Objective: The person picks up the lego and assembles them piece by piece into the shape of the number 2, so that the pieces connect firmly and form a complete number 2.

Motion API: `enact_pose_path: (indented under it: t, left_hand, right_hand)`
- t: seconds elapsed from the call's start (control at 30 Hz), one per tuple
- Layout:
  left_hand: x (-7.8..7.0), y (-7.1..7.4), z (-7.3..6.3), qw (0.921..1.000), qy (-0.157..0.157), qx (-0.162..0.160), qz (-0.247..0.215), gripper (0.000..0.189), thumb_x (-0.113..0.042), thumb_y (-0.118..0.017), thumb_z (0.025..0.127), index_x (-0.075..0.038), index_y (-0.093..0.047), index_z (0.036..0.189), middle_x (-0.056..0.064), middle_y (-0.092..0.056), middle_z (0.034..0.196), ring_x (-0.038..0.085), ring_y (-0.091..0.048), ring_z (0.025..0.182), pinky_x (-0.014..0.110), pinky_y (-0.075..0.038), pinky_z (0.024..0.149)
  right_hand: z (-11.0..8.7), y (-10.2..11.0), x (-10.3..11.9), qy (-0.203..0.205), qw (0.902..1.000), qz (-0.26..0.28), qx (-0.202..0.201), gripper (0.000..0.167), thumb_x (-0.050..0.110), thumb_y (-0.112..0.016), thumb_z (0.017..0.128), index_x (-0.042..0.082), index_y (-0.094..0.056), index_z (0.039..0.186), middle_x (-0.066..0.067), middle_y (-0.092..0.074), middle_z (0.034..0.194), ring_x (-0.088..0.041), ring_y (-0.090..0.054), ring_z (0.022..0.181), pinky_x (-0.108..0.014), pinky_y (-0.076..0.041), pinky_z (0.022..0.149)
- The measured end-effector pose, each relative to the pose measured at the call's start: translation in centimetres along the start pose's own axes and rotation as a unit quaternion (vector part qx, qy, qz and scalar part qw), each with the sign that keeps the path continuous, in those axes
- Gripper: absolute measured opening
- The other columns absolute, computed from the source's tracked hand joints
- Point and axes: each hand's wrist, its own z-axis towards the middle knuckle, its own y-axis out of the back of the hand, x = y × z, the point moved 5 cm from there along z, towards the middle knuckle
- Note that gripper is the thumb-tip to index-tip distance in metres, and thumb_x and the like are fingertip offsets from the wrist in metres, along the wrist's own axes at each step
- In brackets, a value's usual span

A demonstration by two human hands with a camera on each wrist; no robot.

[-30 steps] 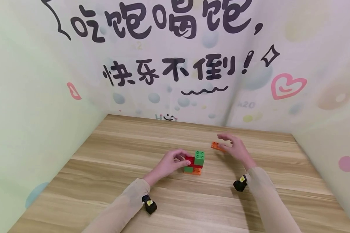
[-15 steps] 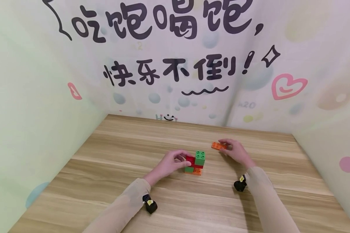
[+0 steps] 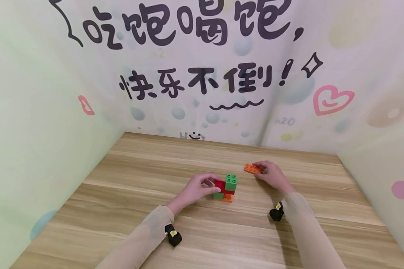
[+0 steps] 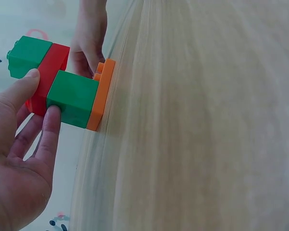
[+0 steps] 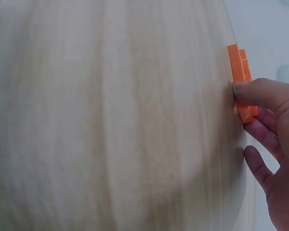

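A small stack of toy building bricks stands on the table: a flat orange brick at the bottom, a green brick on it, a red brick across that, and another green brick on top at the right. My left hand grips the red brick between thumb and fingers. Farther back and to the right lies a second flat orange brick, studs up. My right hand pinches this brick at its right end, thumb on the near side in the right wrist view, covering part of it.
The wood-grain table runs back to a printed cloth wall. Side walls rise at left and right. A black wrist camera sits on the left sleeve and another black camera on the right.
My right hand has come down onto the loose orange brick, its raised fingers lowering and closing round the right end. The left hand and the stack have stayed in place.
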Motion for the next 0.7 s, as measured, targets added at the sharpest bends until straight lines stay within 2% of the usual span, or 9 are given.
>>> enact_pose_path:
  t: [0.13, 0.37, 0.7]
  left_hand:
    - [0.08, 0.00, -0.01, 1.0000, 0.000, 0.001, -0.003, 0.029, -0.020, -0.075, 0.088, -0.013, -0.069, 0.116, 0.007, -0.072, 0.109, 0.010, -0.063, 0.088, 0.021, -0.053, 0.072]
    - [0.12, -0.04, 0.09, 0.9999, 0.001, 0.003, -0.012, 0.030, -0.020, -0.076, 0.088, -0.013, -0.069, 0.117, 0.007, -0.072, 0.110, 0.011, -0.063, 0.089, 0.021, -0.054, 0.074]
    - [0.09, 0.02, -0.05, 0.9999, 0.005, 0.003, -0.013, 0.031, -0.020, -0.075, 0.088, -0.013, -0.070, 0.117, 0.007, -0.071, 0.112, 0.012, -0.063, 0.089, 0.021, -0.054, 0.074]
  right_hand:
    - [-0.03, 0.08, -0.09, -0.014, 0.9999, -0.002, 0.002, 0.040, 0.012, -0.073, 0.088, 0.006, -0.065, 0.126, -0.020, -0.063, 0.123, -0.029, -0.059, 0.100, -0.047, -0.051, 0.090]
    - [0.02, 0.01, -0.27, -0.007, 0.9999, -0.011, -0.005, 0.039, 0.010, -0.074, 0.085, 0.004, -0.067, 0.123, -0.020, -0.065, 0.114, -0.025, -0.057, 0.092, -0.038, -0.048, 0.082]
    - [-0.34, 0.17, 0.12, -0.008, 0.9999, 0.002, -0.014, 0.040, 0.009, -0.073, 0.085, 0.005, -0.067, 0.124, -0.020, -0.063, 0.120, -0.027, -0.058, 0.096, -0.034, -0.049, 0.079]
